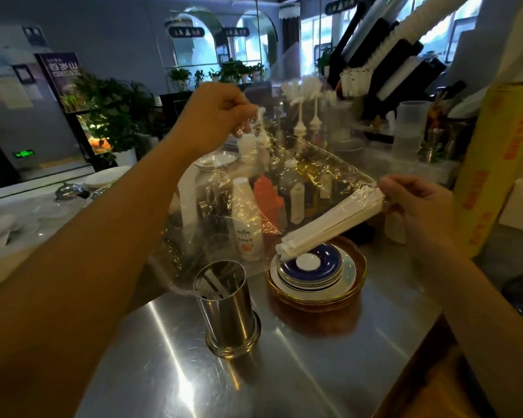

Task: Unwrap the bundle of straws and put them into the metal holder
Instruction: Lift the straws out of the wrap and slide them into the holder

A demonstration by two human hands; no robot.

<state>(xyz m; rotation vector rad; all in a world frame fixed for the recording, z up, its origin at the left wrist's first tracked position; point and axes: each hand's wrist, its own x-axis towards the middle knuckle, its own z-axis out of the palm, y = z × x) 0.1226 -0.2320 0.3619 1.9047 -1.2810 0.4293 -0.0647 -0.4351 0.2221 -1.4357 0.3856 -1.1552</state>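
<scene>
The bundle of white paper-wrapped straws (329, 226) is up in the air at about three o'clock from the middle. My right hand (417, 206) holds its far end, fingers closed tight on it, so the low end tips down over the stack of blue and white plates (310, 274). Nearest me, at six o'clock, the shiny round metal holder (227, 309) stands on the steel counter (284, 372), open top ready for straws. My left hand (221, 110) is high at eleven o'clock, fingers pinched on the clear plastic wrap (248, 188), pulling it away so it peels off. Behind, at twelve o'clock, stand sauce bottles (248, 221).
</scene>
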